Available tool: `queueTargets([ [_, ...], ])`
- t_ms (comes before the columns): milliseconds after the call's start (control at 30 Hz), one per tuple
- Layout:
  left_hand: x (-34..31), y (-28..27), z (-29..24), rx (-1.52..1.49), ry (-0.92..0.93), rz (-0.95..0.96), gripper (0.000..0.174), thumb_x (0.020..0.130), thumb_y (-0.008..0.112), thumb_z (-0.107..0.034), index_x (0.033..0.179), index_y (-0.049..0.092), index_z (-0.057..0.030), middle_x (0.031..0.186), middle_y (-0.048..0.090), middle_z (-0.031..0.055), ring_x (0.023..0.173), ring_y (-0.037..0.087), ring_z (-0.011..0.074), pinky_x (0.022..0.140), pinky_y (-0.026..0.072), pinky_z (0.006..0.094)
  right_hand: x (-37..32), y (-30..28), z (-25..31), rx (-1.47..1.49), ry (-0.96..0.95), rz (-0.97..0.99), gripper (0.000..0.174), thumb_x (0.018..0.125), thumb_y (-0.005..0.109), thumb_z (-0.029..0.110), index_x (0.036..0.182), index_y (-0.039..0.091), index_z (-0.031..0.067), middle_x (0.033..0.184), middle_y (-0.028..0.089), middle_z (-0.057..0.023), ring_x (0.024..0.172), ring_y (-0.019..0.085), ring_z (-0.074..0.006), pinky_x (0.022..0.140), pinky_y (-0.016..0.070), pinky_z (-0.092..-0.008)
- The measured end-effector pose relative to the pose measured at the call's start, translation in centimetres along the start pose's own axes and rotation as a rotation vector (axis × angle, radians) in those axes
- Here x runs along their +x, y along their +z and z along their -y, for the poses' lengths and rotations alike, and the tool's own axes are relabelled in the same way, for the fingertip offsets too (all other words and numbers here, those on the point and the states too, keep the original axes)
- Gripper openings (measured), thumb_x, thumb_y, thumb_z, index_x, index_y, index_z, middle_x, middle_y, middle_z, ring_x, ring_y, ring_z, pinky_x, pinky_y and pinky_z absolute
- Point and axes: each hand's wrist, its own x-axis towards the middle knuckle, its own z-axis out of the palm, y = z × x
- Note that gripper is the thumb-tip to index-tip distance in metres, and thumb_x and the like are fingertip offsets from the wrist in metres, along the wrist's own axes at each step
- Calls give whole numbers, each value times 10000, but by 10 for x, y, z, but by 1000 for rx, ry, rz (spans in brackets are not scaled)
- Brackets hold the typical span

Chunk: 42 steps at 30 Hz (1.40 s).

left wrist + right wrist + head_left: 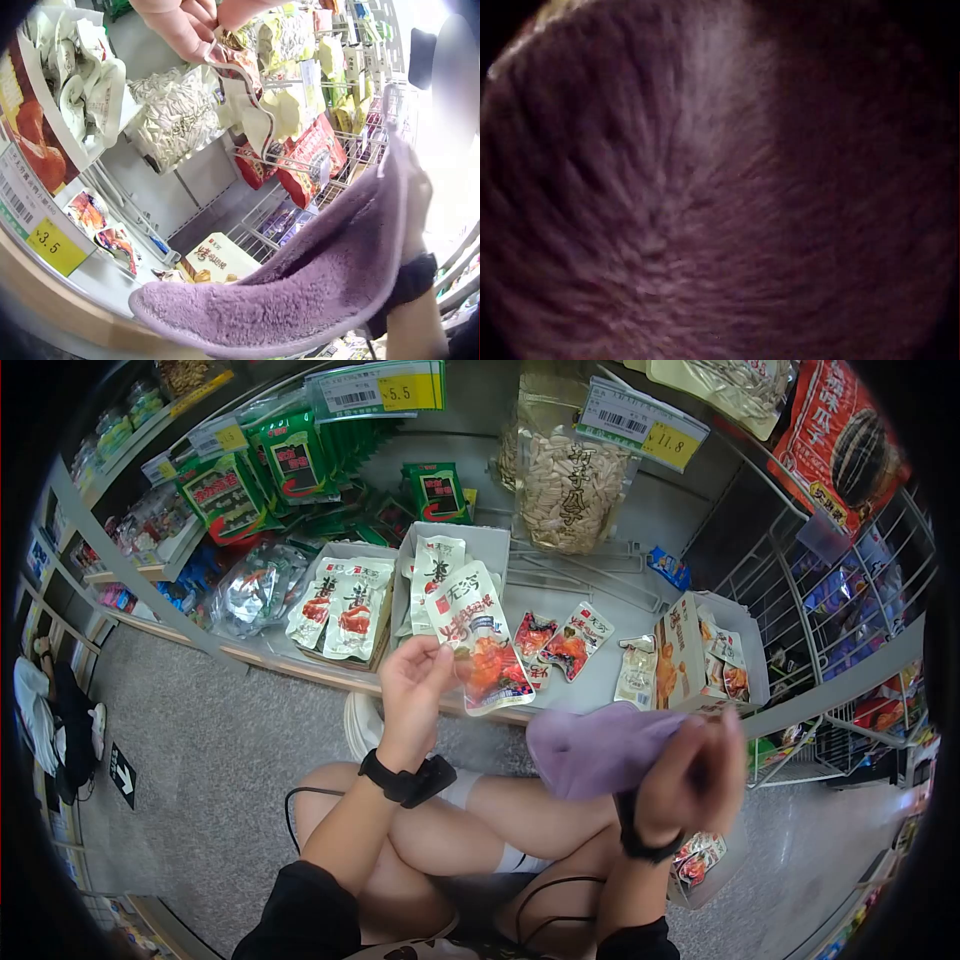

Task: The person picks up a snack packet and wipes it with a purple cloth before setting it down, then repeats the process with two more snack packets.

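My left hand (415,675) pinches a white snack packet (490,655) with red food printed on it by its left edge, holding it up in front of the shelf. In the left wrist view that packet (251,109) hangs from the fingertips, seen edge-on. On the right, my right hand (690,780) grips a purple plush cloth (585,750), which swings out to the left and is blurred. The same cloth (667,210) fills the right wrist view and hides everything else there. Similar small packets (580,640) lie on the shelf behind the held one.
Cardboard boxes of packets stand on the shelf: a white one (480,542) behind the held packet, another (680,650) at right. A seed bag (575,490) hangs above, beside price tags (650,422). Wire racks (850,600) border the right. Another tray (705,860) sits low at right.
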Motion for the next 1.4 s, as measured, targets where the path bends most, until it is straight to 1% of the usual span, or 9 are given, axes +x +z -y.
queueTargets([
  [67, -1, 0, -1, -4, 13, 7, 80, 905, 554, -82, 948, 554, -15, 891, 630, 67, 746, 633, 131, 640, 524, 258, 21, 18, -19, -119, 607, -436, 192, 889, 601, 81, 1042, 595, -36, 876, 623, -76, 734, 545, -89, 667, 466, -233],
  [167, -2, -1, -4, 18, 28, 8, 78, 906, 554, -85, 946, 561, -18, 878, 631, 60, 746, 634, 122, 638, 527, 250, 28, 7, -68, 197, 783, -803, 195, 911, 590, 189, 977, 556, 9, 862, 584, -45, 793, 530, -91, 700, 442, -231],
  [333, -2, 2, 1, -15, 11, 35, 86, 907, 557, -97, 941, 569, -19, 872, 632, 54, 755, 638, 117, 641, 530, 242, -31, 35, -81, 469, 1202, -201, 234, 880, 637, 249, 798, 590, 35, 709, 524, 26, 672, 479, -65, 624, 421, -223],
  [533, -5, -2, -1, 31, -15, 31, 84, 906, 560, -95, 936, 572, -18, 870, 632, 50, 744, 635, 107, 636, 527, 233, -29, 39, -73, 16, 662, 516, 265, 779, 704, 188, 852, 626, -55, 683, 597, -46, 634, 521, -126, 614, 442, -285],
  [633, -4, 0, 1, -9, -36, 24, 75, 896, 558, -56, 936, 555, 8, 836, 653, 77, 754, 646, 132, 665, 500, 241, -42, 40, -80, 191, 752, 701, 291, 751, 706, 163, 892, 627, -79, 707, 621, -104, 644, 546, -156, 635, 449, -309],
  [800, -8, 3, 13, 99, -9, 88, 55, 890, 571, -60, 920, 565, -15, 825, 628, 41, 697, 611, 97, 627, 495, 212, -18, 36, -49, 550, 920, 6, 181, 967, 475, 173, 884, 531, 22, 709, 565, 13, 629, 463, -31, 541, 351, -188],
  [967, -17, 16, 24, 298, 152, 6, 69, 869, 562, -36, 833, 537, 17, 782, 591, 53, 710, 602, 114, 620, 482, 246, -32, 43, -6, 356, 628, 376, 140, 926, 522, 151, 913, 557, 16, 697, 552, -61, 625, 502, -117, 542, 379, -252],
  [1200, -25, 16, 34, 663, 295, 121, 42, 824, 554, -28, 841, 526, -3, 795, 554, 157, 696, 566, 343, 620, 442, 383, -47, 62, 26, 542, 294, 671, 167, 768, 605, -11, 933, 586, -32, 816, 620, -182, 741, 611, -351, 676, 487, -389],
  [1400, -34, 30, 14, 793, 419, 236, 55, 828, 556, -36, 861, 516, -16, 805, 547, 166, 708, 552, 380, 615, 436, 401, -42, 67, 13, 416, 540, 509, 157, 748, 605, -23, 905, 595, -37, 835, 625, -177, 738, 619, -334, 655, 484, -355],
])
